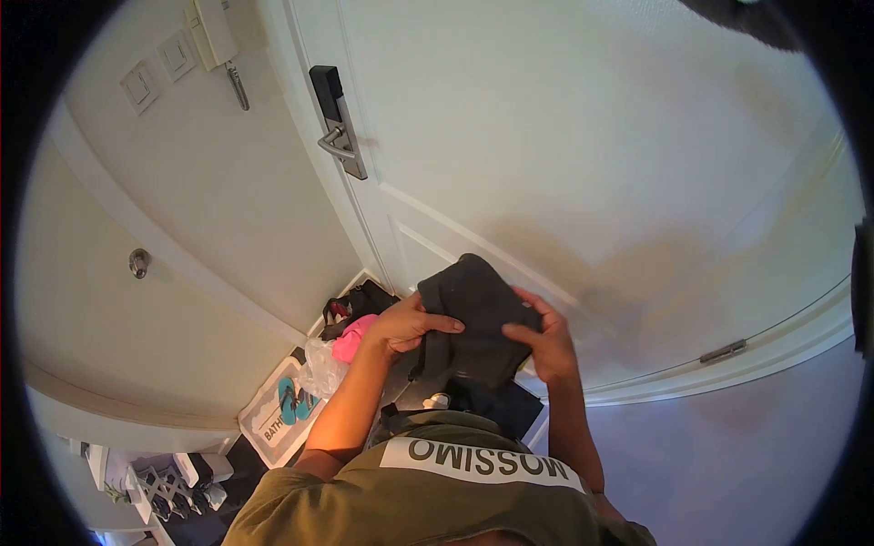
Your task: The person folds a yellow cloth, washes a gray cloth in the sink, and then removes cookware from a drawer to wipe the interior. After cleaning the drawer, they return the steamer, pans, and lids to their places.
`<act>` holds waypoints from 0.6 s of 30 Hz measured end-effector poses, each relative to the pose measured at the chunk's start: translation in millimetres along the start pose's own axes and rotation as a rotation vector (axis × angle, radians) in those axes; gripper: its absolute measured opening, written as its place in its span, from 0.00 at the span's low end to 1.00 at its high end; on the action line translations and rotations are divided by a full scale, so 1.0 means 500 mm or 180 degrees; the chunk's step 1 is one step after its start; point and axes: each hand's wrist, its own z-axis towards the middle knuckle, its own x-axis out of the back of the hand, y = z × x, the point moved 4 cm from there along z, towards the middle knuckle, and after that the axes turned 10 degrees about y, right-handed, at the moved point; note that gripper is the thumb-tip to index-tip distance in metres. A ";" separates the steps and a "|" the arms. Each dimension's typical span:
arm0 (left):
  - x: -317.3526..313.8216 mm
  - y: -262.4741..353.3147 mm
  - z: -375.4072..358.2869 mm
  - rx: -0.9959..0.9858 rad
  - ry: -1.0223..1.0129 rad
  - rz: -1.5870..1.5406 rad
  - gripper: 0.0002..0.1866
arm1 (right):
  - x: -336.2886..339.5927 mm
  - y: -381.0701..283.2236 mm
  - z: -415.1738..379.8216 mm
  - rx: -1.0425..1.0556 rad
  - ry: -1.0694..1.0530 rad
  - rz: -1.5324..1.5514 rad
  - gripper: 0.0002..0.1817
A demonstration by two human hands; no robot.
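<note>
A dark grey, flat fabric piece (482, 318), looking like a folded cloth or soft bag, is held up in front of my chest. On its left side my left hand (403, 326) grips it, thumb lying over the front and the other fingers behind. My right hand (549, 341) pinches the right edge between thumb and fingers. A thin dark strap or cord (417, 364) hangs below the left side. What lies inside or behind the fabric is hidden.
Ahead stands a white door (564, 136) with a lever-handle lock (337, 123). On the floor at left are a bath mat (264, 428) with teal flip-flops (289, 400), a plastic bag (320, 369), a pink item (355, 338) and a black bag (369, 298). A shoe rack (168, 491) stands lower left.
</note>
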 end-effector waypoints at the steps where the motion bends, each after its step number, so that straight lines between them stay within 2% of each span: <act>1: 0.015 -0.011 0.018 0.0003 -0.0005 0.0003 0.23 | 0.021 -0.014 0.004 0.0036 0.0292 0.0210 0.31; 3: 0.047 -0.018 0.051 -0.0462 -0.0070 0.0753 0.19 | 0.050 -0.042 0.005 0.0176 0.0756 0.0485 0.24; 4: 0.052 -0.017 0.052 -0.0462 -0.0079 0.0757 0.19 | 0.055 -0.049 0.003 0.0182 0.0764 0.0488 0.24; 6: 0.041 0.016 0.030 -0.0434 0.0076 0.0198 0.13 | 0.064 -0.062 0.000 0.0269 0.0845 0.0436 0.24; 7: 0.033 0.017 0.029 -0.0435 0.0067 0.0197 0.13 | 0.066 -0.063 -0.003 0.0275 0.0851 0.0434 0.24; 9: 0.013 0.018 0.026 -0.0649 -0.0048 -0.0795 0.12 | 0.060 -0.064 -0.011 0.0420 0.0659 0.0227 0.19; 10: 0.008 0.015 0.025 -0.0653 -0.0044 -0.0793 0.12 | 0.057 -0.069 -0.018 0.0421 0.0654 0.0230 0.19; 12: -0.008 0.014 0.022 -0.0451 -0.0358 -0.1621 0.11 | 0.029 -0.088 -0.038 0.0590 0.0034 -0.1254 0.15; 13: -0.008 0.016 0.019 -0.0444 -0.0230 -0.1741 0.12 | 0.027 -0.090 -0.043 0.0589 0.0037 -0.1250 0.15; 16: -0.010 0.017 0.020 -0.0534 -0.0130 -0.1821 0.11 | 0.037 -0.088 -0.050 0.0475 0.0704 -0.3491 0.16; 17: -0.012 0.016 0.019 -0.0533 -0.0129 -0.1823 0.11 | 0.030 -0.091 -0.048 0.0790 0.0891 -0.2910 0.13; 18: -0.017 0.014 0.016 -0.0479 -0.0164 -0.1727 0.11 | 0.018 -0.088 -0.043 0.0788 0.0883 -0.2914 0.13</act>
